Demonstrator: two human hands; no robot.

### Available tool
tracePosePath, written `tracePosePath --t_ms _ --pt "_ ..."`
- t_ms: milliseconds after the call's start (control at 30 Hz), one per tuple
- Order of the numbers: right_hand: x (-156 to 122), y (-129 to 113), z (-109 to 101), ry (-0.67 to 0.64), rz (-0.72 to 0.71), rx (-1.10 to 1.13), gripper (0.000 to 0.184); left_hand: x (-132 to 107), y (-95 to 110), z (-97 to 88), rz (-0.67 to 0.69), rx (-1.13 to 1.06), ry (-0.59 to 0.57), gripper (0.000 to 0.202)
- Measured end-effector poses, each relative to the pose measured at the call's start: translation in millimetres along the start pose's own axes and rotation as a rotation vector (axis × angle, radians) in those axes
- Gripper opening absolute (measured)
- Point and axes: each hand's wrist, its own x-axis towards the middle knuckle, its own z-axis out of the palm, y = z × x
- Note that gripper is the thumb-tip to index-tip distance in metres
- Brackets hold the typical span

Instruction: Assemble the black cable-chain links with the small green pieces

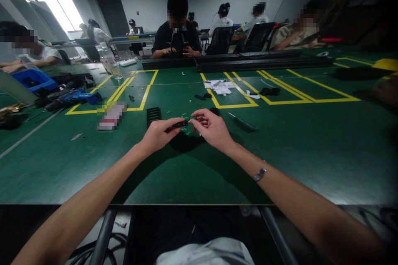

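My left hand (160, 134) is closed around a small black elongated part (178, 125), held just above the green table (199, 165). My right hand (211, 127) is right beside it, fingers curled and pinched toward the part's right end; what its fingertips hold is too small to make out. Small green pieces (185, 116) lie on the table just behind and under the hands. A black slotted tray (153, 115) lies to the left of my left hand.
A dark tool (243, 123) lies right of my hands. White papers (220, 87) and small black parts (270, 90) sit in yellow-taped squares. Blue bin (33, 78), tools and a water bottle (109, 62) stand left. People sit behind a black rail (236, 63) across the table.
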Motion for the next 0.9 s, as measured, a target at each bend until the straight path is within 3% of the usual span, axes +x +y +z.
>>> tracePosePath --t_ms 900 --pt "-1.0 -2.4 -0.6 0.01 -0.026 -0.052 0.016 1.3 2.6 -1.1 -0.008 0.013 -0.021 0.03"
